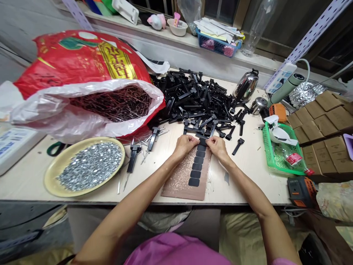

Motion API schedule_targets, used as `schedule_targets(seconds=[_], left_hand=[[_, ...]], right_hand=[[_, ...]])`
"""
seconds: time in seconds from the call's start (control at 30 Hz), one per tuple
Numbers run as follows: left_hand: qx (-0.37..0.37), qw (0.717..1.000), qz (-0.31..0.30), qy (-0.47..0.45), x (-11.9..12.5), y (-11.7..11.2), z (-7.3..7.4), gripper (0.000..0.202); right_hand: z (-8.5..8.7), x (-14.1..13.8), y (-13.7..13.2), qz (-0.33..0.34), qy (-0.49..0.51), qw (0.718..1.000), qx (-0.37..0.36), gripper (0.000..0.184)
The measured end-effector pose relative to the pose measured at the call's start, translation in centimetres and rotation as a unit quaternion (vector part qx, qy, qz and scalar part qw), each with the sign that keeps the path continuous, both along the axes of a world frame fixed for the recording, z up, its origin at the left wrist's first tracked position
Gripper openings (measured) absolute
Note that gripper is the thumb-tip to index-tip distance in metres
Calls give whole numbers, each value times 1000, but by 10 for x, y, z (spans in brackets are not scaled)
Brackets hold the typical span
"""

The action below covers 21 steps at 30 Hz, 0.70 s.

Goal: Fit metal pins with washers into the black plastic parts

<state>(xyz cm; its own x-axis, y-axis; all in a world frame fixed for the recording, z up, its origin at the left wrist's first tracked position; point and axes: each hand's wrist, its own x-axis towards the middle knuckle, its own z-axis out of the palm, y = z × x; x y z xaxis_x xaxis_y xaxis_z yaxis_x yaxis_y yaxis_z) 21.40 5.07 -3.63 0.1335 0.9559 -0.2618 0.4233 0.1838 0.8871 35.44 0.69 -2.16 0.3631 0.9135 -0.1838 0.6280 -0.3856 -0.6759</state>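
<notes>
Pale surface (248,147), cut off at 9 o'clock. Lg red bag (82,57) at 10 o'clock, its back hidden. Blk plastic parts (193,95) heaped at 12, too tangled to count. Yellow dish (52,184) at 9. Brn sheet (180,182) nr centre. L hand (184,145) & R hand (217,146) at sheet's 12 o'clock end, fingers of each pinched tog. on a blk patch (203,142), ends covered; other patches (196,166) run twd 6. Thin dk rods (116,103) in bag, mostly buried. Silver bits (91,165) in dish, shapes unclear.
</notes>
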Motion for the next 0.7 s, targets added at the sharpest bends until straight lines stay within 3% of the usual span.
schedule_targets(seconds=[0.17,0.27,0.37,0.47,0.57,0.7], left_hand=[[-25,997,32,-66,-12,-2,-1,26],[-10,993,42,-107,-17,-10,6,33],[56,990,58,-114,-25,-36,17,40],[143,985,70,-65,-43,-78,20,40],[264,964,42,-13,-67,-123,8,35],[410,909,-77,2,-90,-158,-20,29]], right_hand=[[40,9,-36,-35,-46,975,214,18],[51,5,-69,42,85,983,155,19],[39,-15,-101,107,181,977,29,19],[15,-38,-125,95,183,978,-25,18],[-2,-53,-139,59,163,984,-43,19],[-9,-60,-148,20,156,986,-57,20]])
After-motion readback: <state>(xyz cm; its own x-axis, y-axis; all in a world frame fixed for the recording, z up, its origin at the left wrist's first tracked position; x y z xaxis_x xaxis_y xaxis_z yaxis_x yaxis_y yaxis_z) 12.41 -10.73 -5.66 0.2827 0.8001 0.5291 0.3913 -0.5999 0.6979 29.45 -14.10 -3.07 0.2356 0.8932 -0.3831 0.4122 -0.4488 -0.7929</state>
